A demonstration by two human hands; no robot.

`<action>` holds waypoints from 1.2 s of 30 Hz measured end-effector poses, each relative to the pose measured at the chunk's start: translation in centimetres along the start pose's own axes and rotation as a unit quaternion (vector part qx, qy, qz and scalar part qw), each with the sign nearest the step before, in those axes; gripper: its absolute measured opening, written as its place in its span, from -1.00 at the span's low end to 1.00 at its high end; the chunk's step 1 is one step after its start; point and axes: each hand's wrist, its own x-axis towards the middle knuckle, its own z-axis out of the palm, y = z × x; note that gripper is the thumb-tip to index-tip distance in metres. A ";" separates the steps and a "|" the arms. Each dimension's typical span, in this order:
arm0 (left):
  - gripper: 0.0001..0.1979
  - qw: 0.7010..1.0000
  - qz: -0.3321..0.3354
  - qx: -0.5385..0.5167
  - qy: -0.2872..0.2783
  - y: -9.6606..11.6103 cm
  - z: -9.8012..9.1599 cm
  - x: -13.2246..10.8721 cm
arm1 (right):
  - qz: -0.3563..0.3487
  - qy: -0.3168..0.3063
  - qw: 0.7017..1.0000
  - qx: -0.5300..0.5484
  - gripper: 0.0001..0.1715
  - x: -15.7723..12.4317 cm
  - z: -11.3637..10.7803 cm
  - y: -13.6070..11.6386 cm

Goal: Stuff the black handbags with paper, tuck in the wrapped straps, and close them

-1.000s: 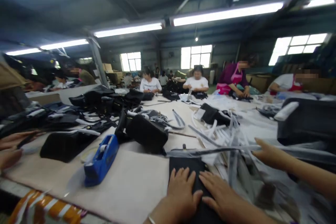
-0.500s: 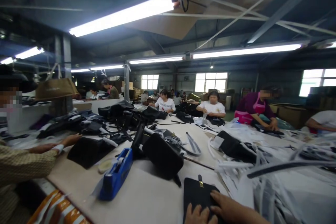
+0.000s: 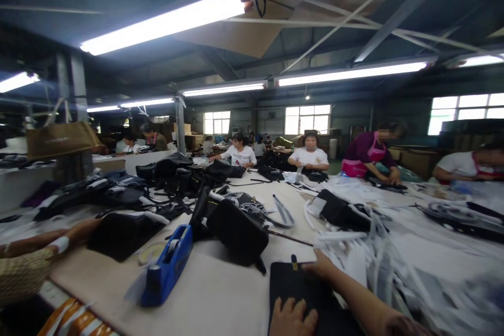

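Observation:
A flat black bag point(image 3: 287, 286) with a short tab and a gold-coloured clasp point(image 3: 294, 266) lies at the table's near edge. My left hand point(image 3: 293, 317) rests flat on its lower face, fingers spread. At its upper right corner is my right hand point(image 3: 321, 266), thumb on the face beside the clasp and the other fingers at the edge, seemingly gripping it. Those fingers are partly hidden. Behind the bag lies a larger black bag point(image 3: 238, 231) on its side, with grey-white straps around it.
A blue tape dispenser point(image 3: 167, 268) stands left on the table point(image 3: 216, 294). White wrapping strips point(image 3: 354, 257) are heaped at right. More black bags point(image 3: 185, 176) are piled further back. A co-worker's arm point(image 3: 59, 244) reaches in from the left; other people work across the table.
My right hand has moved from the middle of the bag up to its top right corner. My left hand stays on the lower part. The view has turned slightly right.

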 end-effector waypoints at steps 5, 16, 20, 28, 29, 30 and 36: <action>-0.38 0.998 0.026 0.053 0.022 2.0 -1.9 -1.8 | 0.009 -0.012 1.000 -0.021 -0.38 -2.4 -0.9 0.9; -0.40 0.986 0.029 0.163 -0.024 2.9 -2.3 -0.1 | -0.095 0.027 0.993 -0.067 -0.57 -12.0 -8.6 4.8; -0.39 0.982 0.022 0.186 -0.039 2.9 -2.1 0.2 | -0.053 0.086 0.989 -0.105 -0.69 -13.9 -14.5 8.1; -0.38 0.978 0.015 0.203 -0.045 2.6 -1.8 0.7 | 0.114 0.207 0.954 -0.185 -0.65 -14.2 -22.6 17.3; -0.38 0.978 0.013 0.204 -0.047 2.7 -1.8 0.7 | 0.125 0.208 0.952 -0.188 -0.65 -14.2 -22.6 18.1; -0.38 0.977 0.010 0.205 -0.050 2.9 -1.9 0.6 | 0.132 0.206 0.951 -0.190 -0.65 -14.1 -22.4 18.7; -0.40 0.978 0.016 0.202 -0.047 3.2 -2.2 0.5 | 0.132 0.187 0.948 -0.219 -0.59 -13.3 -20.4 21.6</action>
